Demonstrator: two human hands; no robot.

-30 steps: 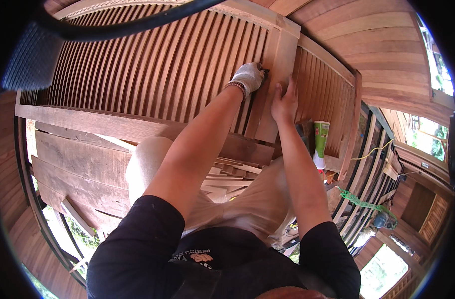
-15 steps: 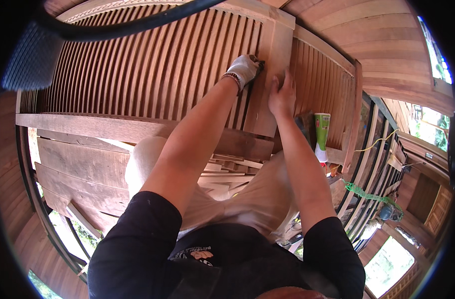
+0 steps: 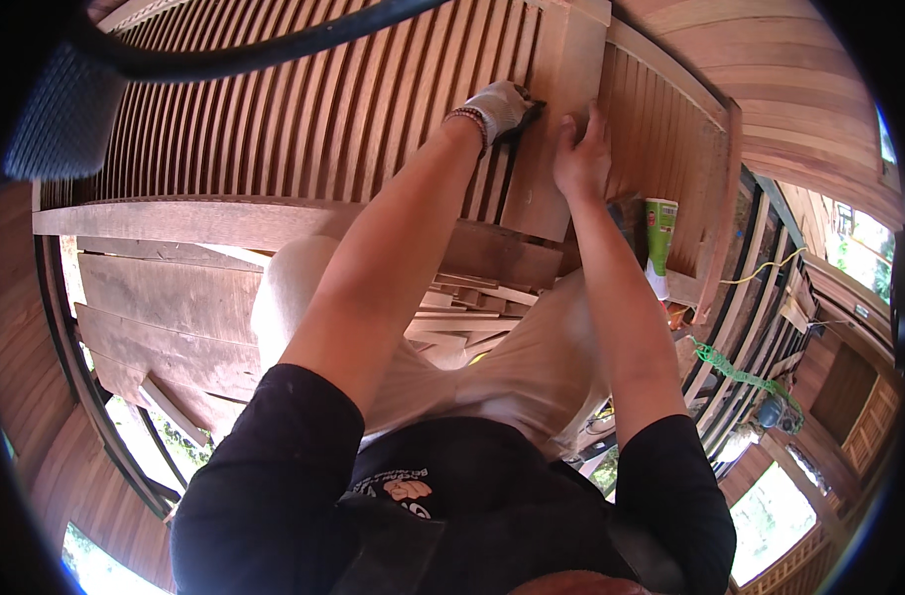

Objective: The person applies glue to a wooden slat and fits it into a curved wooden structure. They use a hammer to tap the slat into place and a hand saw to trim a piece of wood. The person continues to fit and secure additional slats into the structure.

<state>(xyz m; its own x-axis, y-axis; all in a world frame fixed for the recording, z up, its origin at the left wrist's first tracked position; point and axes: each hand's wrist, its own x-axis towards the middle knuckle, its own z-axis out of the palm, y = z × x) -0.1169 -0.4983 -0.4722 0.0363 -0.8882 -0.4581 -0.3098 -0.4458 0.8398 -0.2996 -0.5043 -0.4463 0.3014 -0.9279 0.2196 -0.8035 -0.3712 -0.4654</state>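
A louvered wooden panel (image 3: 303,129) with close-set slats lies in front of me, framed by a wide stile (image 3: 563,94). My left hand (image 3: 500,107), in a pale work glove with dark parts, is closed at the last slats beside that stile. Whatever its fingers hold, if anything, is hidden. My bare right hand (image 3: 583,164) rests at the stile's right edge, thumb and fingers apart. It holds nothing visible. To the right of the stile is a second slatted section (image 3: 661,119).
A green and white container (image 3: 659,243) stands by my right forearm. Loose wood strips (image 3: 467,309) lie below the panel, between my legs. A green rope (image 3: 735,369) and a yellow cord (image 3: 765,266) hang at the right. A black cable (image 3: 274,55) crosses the top left.
The panel, stile and container have shifted right and slightly up in the picture. Both hands have moved the same way, staying beside the stile; the left remains closed and the right open.
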